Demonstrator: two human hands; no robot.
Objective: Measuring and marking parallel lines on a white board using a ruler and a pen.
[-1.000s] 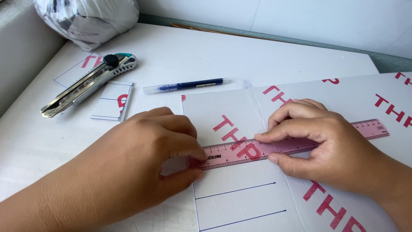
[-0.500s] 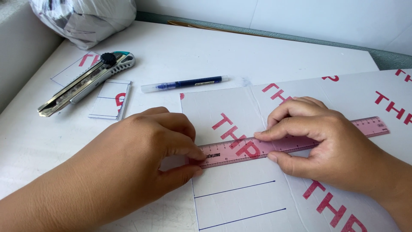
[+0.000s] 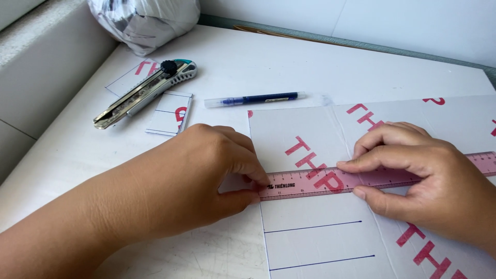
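We are pinching the pink ruler (image 3: pixel 361 178) flat across white card (image 3: pixel 310 243) with both hands (image 3: pixel 206 181) (image 3: pixel 413 178); two blue lines are drawn, pen (image 3: pixel 253 99) lying aside.

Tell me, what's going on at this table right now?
A person is holding a pink see-through plastic ruler flat across a white sheet with red lettering. The left hand pinches the ruler's end, while the right hand presses down on its middle. Two blue lines are already drawn on the sheet below the ruler. Farther back on the white table, apart from both hands, lie a capped blue pen and a utility knife resting on small cut cards.
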